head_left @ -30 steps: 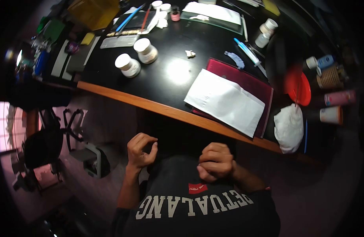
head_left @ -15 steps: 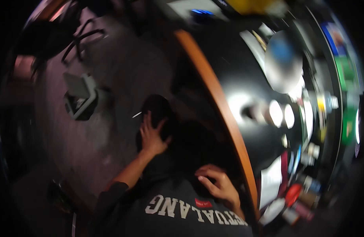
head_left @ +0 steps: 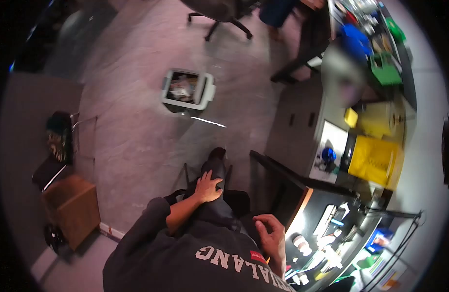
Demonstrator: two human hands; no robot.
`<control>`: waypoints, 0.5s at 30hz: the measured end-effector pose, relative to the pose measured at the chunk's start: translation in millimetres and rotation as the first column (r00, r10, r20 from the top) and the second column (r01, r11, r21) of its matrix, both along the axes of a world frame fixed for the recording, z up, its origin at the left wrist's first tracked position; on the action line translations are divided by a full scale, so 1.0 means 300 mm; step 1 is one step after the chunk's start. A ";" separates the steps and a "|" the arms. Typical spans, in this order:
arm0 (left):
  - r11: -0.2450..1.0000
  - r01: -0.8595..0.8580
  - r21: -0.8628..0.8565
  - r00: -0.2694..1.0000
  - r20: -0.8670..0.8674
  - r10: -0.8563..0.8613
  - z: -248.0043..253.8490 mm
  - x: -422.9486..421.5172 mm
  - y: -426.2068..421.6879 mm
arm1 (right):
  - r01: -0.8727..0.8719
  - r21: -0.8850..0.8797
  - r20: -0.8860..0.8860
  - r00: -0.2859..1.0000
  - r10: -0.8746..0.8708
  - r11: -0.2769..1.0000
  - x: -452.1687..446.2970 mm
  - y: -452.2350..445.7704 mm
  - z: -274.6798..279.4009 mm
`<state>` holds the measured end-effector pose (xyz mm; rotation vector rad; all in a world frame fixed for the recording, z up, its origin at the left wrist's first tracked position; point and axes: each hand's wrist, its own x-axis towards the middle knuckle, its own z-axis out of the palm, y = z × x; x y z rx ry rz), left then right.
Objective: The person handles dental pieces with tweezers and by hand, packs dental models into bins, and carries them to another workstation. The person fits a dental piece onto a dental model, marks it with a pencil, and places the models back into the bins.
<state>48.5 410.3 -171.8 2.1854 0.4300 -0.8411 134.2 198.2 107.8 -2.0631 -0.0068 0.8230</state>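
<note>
My left hand [head_left: 208, 188] lies with its fingers spread on my dark-trousered leg [head_left: 215, 168], holding nothing. Near my lap, to the right, my right hand [head_left: 271, 237] is raised with loosely curled fingers, the thumb apart from the palm, and no object visible in it. It is close to the front of my dark sweatshirt [head_left: 185, 263], which has white letters and a small red label. Beneath me, part of a black seat [head_left: 238, 200] shows.
A grey-and-white bin [head_left: 207, 92] with litter inside stands on the floor ahead. A wheeled chair [head_left: 217, 9] is beyond it. At left is a brown wooden box [head_left: 73, 209]. To the right are a cluttered black desk [head_left: 314, 207], a grey cabinet [head_left: 297, 107] and yellow trays [head_left: 373, 158].
The view has swung, so the bin now appears ahead and the desk sits at lower right. My left hand stays on the leg, and my right hand stays near my lap.
</note>
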 end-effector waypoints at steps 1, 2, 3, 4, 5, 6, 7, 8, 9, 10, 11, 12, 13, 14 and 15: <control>0.995 -0.099 -0.023 0.995 -0.005 0.099 -0.016 -0.073 0.051 | 0.002 0.045 -0.018 1.000 -0.001 0.999 0.031 0.060 0.035; 0.971 -0.228 -0.071 0.973 0.029 0.231 -0.031 -0.154 0.088 | -0.040 0.047 -0.021 0.999 0.041 0.998 0.061 0.123 0.075; 0.931 -0.343 -0.125 0.932 0.080 0.354 -0.064 -0.235 0.114 | -0.080 0.053 -0.004 0.997 0.081 0.995 0.095 0.189 0.108; 0.896 -0.389 -0.213 0.903 0.106 0.417 -0.097 -0.314 0.160 | -0.139 0.081 0.014 0.990 0.138 0.987 0.124 0.253 0.138; 0.846 -0.511 -0.156 0.853 0.029 0.521 -0.024 -0.339 0.199 | -0.193 0.108 0.030 0.981 0.190 0.975 0.158 0.323 0.157; 0.826 -0.545 -0.141 0.834 0.006 0.551 0.002 -0.375 0.254 | -0.289 0.128 0.129 0.953 0.273 0.949 0.191 0.397 0.179; 0.766 -0.634 -0.107 0.770 0.010 0.638 0.054 -0.402 0.304 | -0.332 0.140 0.157 0.938 0.310 0.933 0.219 0.459 0.190; 0.692 -0.711 -0.126 0.695 0.024 0.718 0.015 -0.465 0.348 | -0.381 0.151 0.184 0.917 0.353 0.912 0.256 0.525 0.187; 0.617 -0.783 -0.078 0.618 0.014 0.786 0.045 -0.471 0.411 | -0.431 0.156 0.202 0.895 0.399 0.889 0.285 0.591 0.188; 0.531 -0.847 -0.025 0.531 -0.005 0.847 0.089 -0.503 0.443 | -0.444 0.120 0.210 0.885 0.415 0.888 0.310 0.664 0.206; 0.442 -0.896 0.031 0.442 -0.026 0.897 0.122 -0.544 0.463 | -0.508 0.112 0.278 0.841 0.464 0.854 0.330 0.729 0.211; 0.224 -0.975 -0.014 0.224 -0.019 0.974 0.135 -0.550 0.480 | -0.565 0.097 0.346 0.791 0.504 0.820 0.355 0.786 0.208; 0.140 -0.988 -0.070 0.141 0.001 0.990 0.150 -0.559 0.487 | -0.617 0.079 0.414 0.735 0.537 0.783 0.382 0.839 0.215; 0.060 -0.990 -0.127 0.058 0.019 0.998 0.215 -0.535 0.518 | -0.652 0.092 0.430 0.707 0.561 0.753 0.405 0.893 0.234; -0.013 -0.983 -0.184 -0.020 0.037 0.999 0.286 -0.506 0.564 | -0.682 0.108 0.449 0.682 0.577 0.723 0.425 0.951 0.250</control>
